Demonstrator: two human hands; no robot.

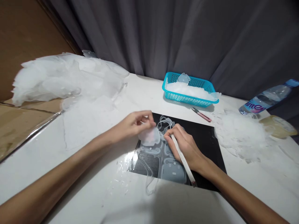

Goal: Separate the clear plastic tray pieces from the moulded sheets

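The little clear piece [149,136] is pinched between the fingers of my left hand [136,124]. It is lifted a bit off the clear sheet [170,171] of shapes right under my grip. My right hand [184,146] is closed around a thin white tool [183,160], held like a pencil, with its tip down by the piece. I cannot see the tip itself.

I think I am in the middle of getting this one piece free from the sheet. The next move calls for a firm pinch on the piece and a slow, careful tip, so the shape does not tear.

The sheet lies on a black mat [205,140] under both hands. A curly clear strip [164,122] sits just behind my fingers. Farther back are small snips [201,115] and a blue basket [184,99] with clear pieces in it. Off to the right of my tool hand is a pile of clear scraps [238,133] and a water bottle [263,101]. Far to the left of my pinching hand is a big heap of clear sheets [65,77].
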